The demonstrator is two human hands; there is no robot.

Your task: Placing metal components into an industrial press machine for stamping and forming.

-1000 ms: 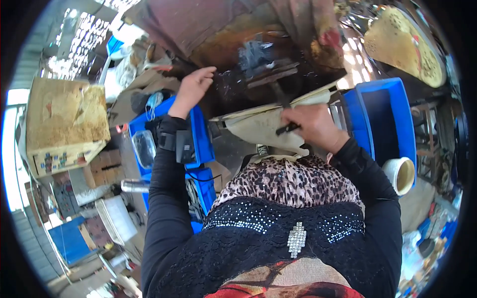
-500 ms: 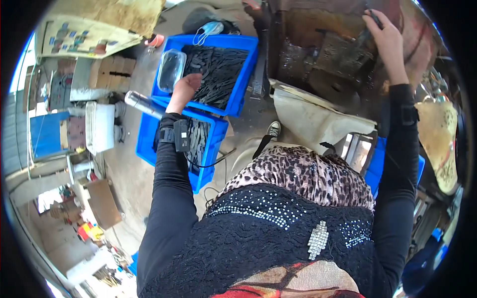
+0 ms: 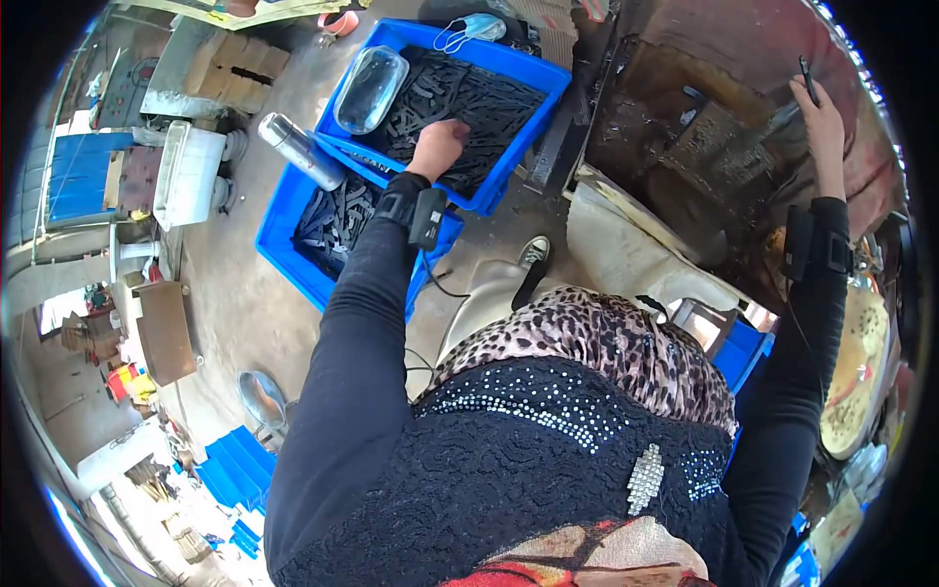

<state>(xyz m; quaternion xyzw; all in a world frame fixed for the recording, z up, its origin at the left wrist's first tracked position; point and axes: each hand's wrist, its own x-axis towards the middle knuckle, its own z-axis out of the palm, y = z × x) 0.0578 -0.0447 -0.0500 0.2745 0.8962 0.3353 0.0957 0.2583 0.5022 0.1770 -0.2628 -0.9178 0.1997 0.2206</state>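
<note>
My left hand [image 3: 440, 149] is closed, knuckles up, over the near part of a blue crate [image 3: 494, 201] filled with dark, flat metal-looking strips [image 3: 479, 103]. Whatever its curled fingers hold, if anything, is hidden. At the far right my right hand [image 3: 824, 122] is raised, pinching a small, dark, narrow piece [image 3: 808, 82] that points away from me. That hand is beside the open, wet, brown-stained machine bed [image 3: 704, 137], near its reddish side sheet [image 3: 763, 39]. A clear plastic container [image 3: 372, 90] rests on the crate's left side, left of my left hand.
A second blue crate [image 3: 279, 220] with more strips [image 3: 337, 220] stands nearer, with a silver flask [image 3: 298, 149] at its far edge. A blue face mask [image 3: 476, 27] lies at the first crate's far rim. A pale sheet [image 3: 626, 230] hangs from the machine's front. A cable [image 3: 445, 286] runs below my left wrist.
The view has shifted. My left hand has moved from beside the clear container to the right, over the strips. My right hand, still pinching the dark piece, has moved outward to the right.
</note>
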